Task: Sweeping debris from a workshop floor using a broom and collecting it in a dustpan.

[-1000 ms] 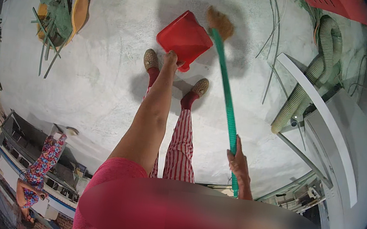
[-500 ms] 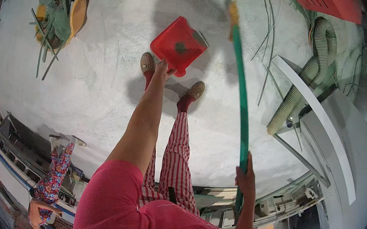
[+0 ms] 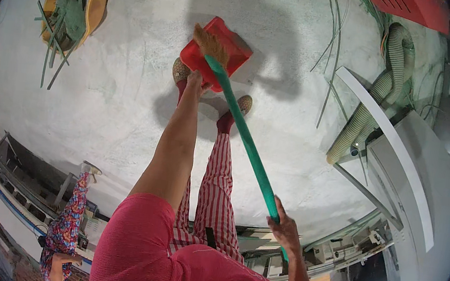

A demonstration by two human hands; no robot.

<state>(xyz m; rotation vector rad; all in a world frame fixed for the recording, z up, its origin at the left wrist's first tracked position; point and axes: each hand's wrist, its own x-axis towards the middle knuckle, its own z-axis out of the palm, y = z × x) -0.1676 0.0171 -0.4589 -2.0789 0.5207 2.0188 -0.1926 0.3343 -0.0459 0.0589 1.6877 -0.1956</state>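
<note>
A red dustpan (image 3: 240, 49) is low at the floor just ahead of my feet, its near end gripped by my left hand (image 3: 196, 81). Across it lies the tan bristle head of a broom (image 3: 248, 137), which hides part of the pan and whatever is in it. The broom's green handle slants back toward my lower right, where my right hand (image 3: 286, 230) is closed around it. My two patterned shoes stand apart behind the dustpan.
At the far left, a yellow tub (image 3: 96, 9) overflows with green strips and scraps. A ribbed hose (image 3: 374, 94) and a grey machine cabinet (image 3: 430, 160) stand on the right, with thin strips (image 3: 334, 53) on the floor beside them. Another person (image 3: 65, 227) stands at the lower left.
The broom head has swung left from the floor at the right onto the dustpan. My right hand has shifted slightly left and nearer to me. The other person has moved a little.
</note>
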